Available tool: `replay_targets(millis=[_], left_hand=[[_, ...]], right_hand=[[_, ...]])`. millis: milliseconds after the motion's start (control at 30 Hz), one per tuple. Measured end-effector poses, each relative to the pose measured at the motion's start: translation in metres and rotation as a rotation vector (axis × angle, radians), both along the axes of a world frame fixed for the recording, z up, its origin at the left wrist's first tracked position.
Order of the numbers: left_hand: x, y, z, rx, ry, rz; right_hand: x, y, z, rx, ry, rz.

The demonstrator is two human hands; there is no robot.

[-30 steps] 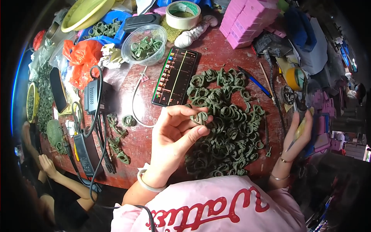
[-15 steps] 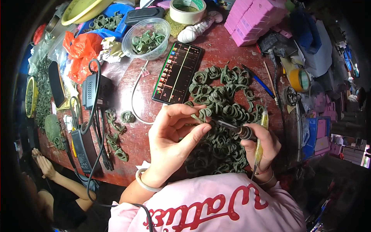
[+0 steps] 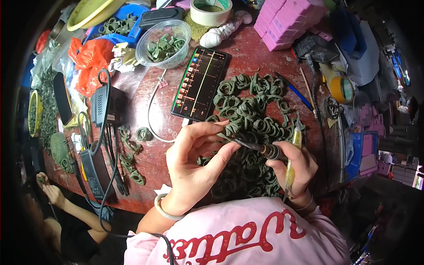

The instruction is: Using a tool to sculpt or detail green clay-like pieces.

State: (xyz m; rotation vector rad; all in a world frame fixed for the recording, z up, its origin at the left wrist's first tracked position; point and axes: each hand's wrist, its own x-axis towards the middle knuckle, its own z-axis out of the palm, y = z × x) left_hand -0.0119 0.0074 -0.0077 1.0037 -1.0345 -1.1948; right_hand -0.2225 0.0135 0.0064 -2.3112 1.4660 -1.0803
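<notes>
My left hand (image 3: 190, 170) pinches a small green coiled piece (image 3: 230, 129) between thumb and fingers, above the heap of green coiled rings (image 3: 240, 108). My right hand (image 3: 298, 174) grips a dark pen-like tool (image 3: 269, 151) with a thin metal end that reaches the piece at my left fingertips; whether it touches is hard to tell. A slim yellow translucent-handled tool (image 3: 293, 157) is also held upright in the same hand. Just beyond the hands lies a lit smartphone (image 3: 196, 81).
Clear tub (image 3: 161, 46), blue tray (image 3: 117, 28), tape roll (image 3: 210, 11), pink blocks (image 3: 287, 22), pliers (image 3: 293, 90) and orange bag (image 3: 90, 66) surround the red table (image 3: 238, 57). Cords and a power box (image 3: 108, 104) lie left. A co-worker's arm (image 3: 86, 214) is at lower left.
My right hand moved left from the right edge of the table, bringing the dark tool to the piece in my left hand, then shifted slightly left again. The co-worker's hand shifted.
</notes>
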Motion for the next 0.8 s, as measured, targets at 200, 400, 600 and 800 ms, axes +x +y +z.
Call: replay_targets(millis=[200, 400, 600, 800], left_hand=[[0.0004, 0.0011, -0.0005, -0.005, -0.015, 0.007], [0.0004, 0.0009, -0.0002, 0.001, 0.0, 0.007], [0.0039, 0.0018, 0.0016, -0.008, -0.051, -0.067], [-0.0001, 0.0011, 0.0, -0.005, 0.022, 0.005]], right_hand=[[0.0002, -0.0002, -0.0005, -0.005, 0.024, -0.004], [-0.0003, 0.0009, -0.0007, -0.003, 0.055, -0.006], [0.0007, 0.0011, 0.0006, 0.006, 0.062, -0.013], [0.0001, 0.0008, -0.0007, -0.007, 0.049, -0.01]])
